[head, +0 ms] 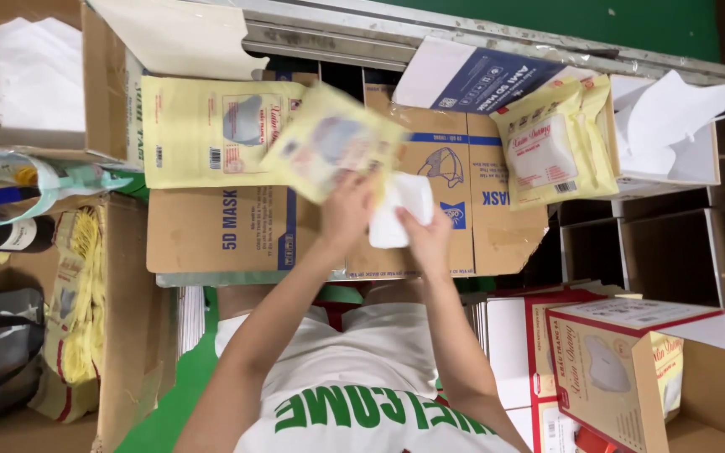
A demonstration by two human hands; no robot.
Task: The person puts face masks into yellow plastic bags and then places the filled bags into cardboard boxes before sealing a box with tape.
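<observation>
In the head view, the left hand (347,210) is gripping a yellow printed pouch (331,141), its fingers closed on the pouch's lower edge. The pouch is blurred and tilted, hanging over the flattened brown cardboard sheet (220,231) that is serving as a work surface. The right hand (427,236) is pinching a folded white mask (399,208), fingers closed on its lower right side, and is holding it just beside the left hand, below the pouch's lower corner. Whether the mask is touching the pouch mouth is hard to tell through the blur.

A second yellow pouch (211,130) is lying flat on the cardboard to the left of the held one. A small stack of filled yellow pouches (557,143) is resting to the right, near a dark blue and white box flap (480,77). Loose white masks (665,113) are sitting in an open box at the far right, and another pile of white masks (31,80) is lying in a carton at the top left. A bundle of empty yellow pouches (73,327) is standing along the left side. A red and cream printed carton (614,369) is sitting at the lower right.
</observation>
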